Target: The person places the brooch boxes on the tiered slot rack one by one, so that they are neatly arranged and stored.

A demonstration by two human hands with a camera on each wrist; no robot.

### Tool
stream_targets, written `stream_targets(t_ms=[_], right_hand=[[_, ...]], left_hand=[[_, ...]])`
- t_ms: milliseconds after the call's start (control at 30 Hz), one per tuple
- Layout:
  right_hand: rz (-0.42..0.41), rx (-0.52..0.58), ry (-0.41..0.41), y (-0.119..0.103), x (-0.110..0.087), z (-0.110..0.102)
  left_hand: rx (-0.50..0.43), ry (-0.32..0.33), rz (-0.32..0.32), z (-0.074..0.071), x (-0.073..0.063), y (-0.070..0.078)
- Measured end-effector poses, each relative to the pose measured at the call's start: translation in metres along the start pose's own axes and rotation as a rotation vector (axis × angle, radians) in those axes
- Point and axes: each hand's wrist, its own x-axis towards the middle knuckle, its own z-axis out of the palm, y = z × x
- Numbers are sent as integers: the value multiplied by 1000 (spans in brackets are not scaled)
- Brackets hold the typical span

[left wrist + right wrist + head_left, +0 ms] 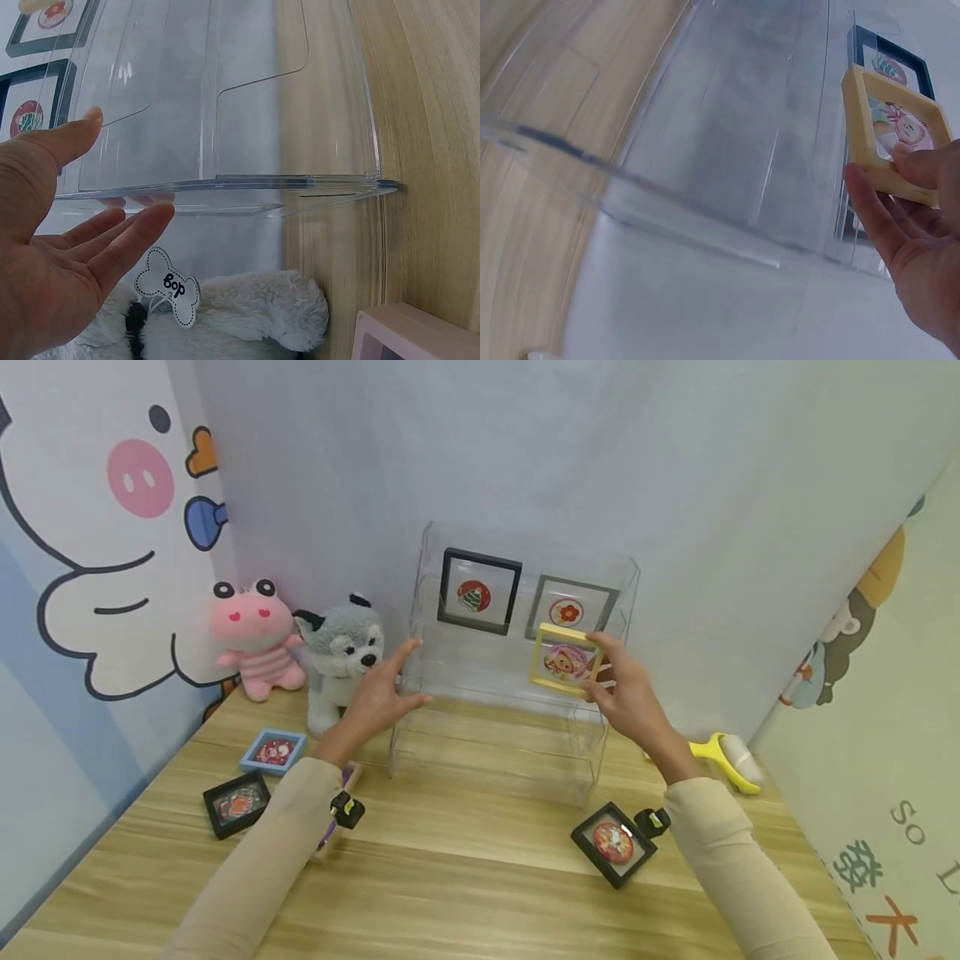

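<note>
A clear acrylic tiered stand [495,735] rises from the wooden table. My right hand [633,697] pinches a yellow frame [538,657] by its right side, thumb below and fingers at the top corner. That frame has a pink picture inside and overlaps a grey frame [534,607] on the stand's top tier. Left of it on the same tier leans a black frame [446,585] with a red and green round picture. My left hand [375,700] is at the stand's left side panel [262,180], thumb and fingers spread apart on either side of it.
Left of the stand sit a husky plush [330,652] and a pink plush [258,639]. A blue frame [251,762], a black frame [216,817] and a pink frame [420,330] lie at left. Another black frame [596,856] and a yellow-handled item [723,760] lie at right.
</note>
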Motion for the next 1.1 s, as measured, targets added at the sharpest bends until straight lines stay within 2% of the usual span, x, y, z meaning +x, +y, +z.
stream_targets(t_ms=[233, 467, 633, 833, 1100], right_hand=[[-35, -56, 0, -10, 22, 19], [-40, -88, -18, -16, 41, 37], [-61, -117, -56, -19, 51, 52], [-78, -157, -59, -23, 60, 68], [-79, -112, -66, -27, 68, 83]], left_hand=[[-6, 22, 25, 2, -1, 0], [-2, 3, -3, 2, 0, 0], [6, 5, -9, 1, 1, -1], [-2, 7, -2, 1, 0, 0], [4, 8, -5, 2, 0, -1]])
